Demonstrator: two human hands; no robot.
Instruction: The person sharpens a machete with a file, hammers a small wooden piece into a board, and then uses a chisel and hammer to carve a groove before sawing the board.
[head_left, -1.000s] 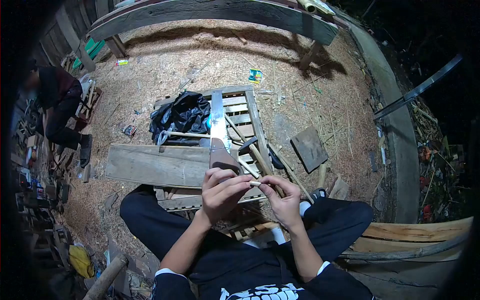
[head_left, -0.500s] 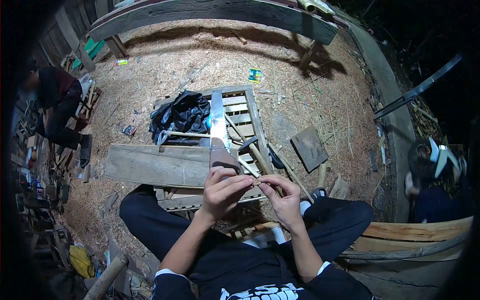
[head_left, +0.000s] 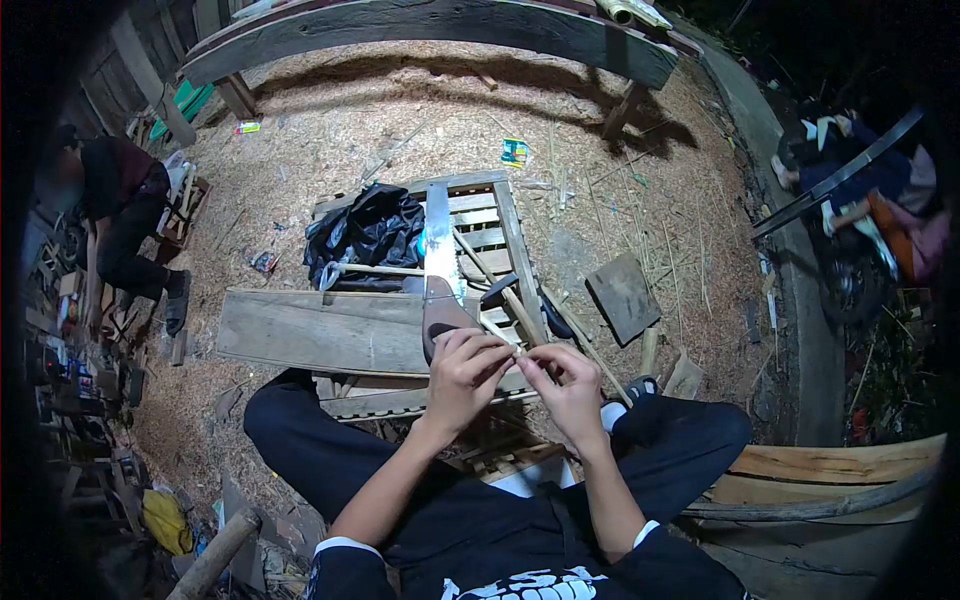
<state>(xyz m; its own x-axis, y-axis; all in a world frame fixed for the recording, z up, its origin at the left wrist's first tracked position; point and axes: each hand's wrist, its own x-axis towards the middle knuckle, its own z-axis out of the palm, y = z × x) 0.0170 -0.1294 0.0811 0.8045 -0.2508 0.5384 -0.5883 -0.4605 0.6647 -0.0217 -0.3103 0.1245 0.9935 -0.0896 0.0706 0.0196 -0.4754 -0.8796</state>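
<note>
My left hand [head_left: 464, 378] and my right hand [head_left: 568, 388] meet above my lap, both closed in a pinch. Between their fingertips is a small pale piece [head_left: 518, 352], too small to identify and partly covered by the fingers. Just beyond my left hand lies a handsaw [head_left: 438, 235], its dark handle towards me and its blade pointing away. It rests across a long wooden board [head_left: 310, 333] and a slatted wooden frame [head_left: 512, 240]. A hammer [head_left: 498, 289] lies right of the saw, among thin sticks. Left of the blade sits a black plastic bag [head_left: 375, 235].
A square board [head_left: 622, 297] lies on the shaving-covered ground to the right. A heavy wooden beam [head_left: 430, 38] spans the far side. One person [head_left: 125, 215] bends over at the left; people [head_left: 880, 200] are at the far right, beyond a concrete edge [head_left: 805, 330].
My left hand has shifted right, closer to my right hand, uncovering more of the saw handle. The pinch stays. At the far right, the figures have changed position and more of them show.
</note>
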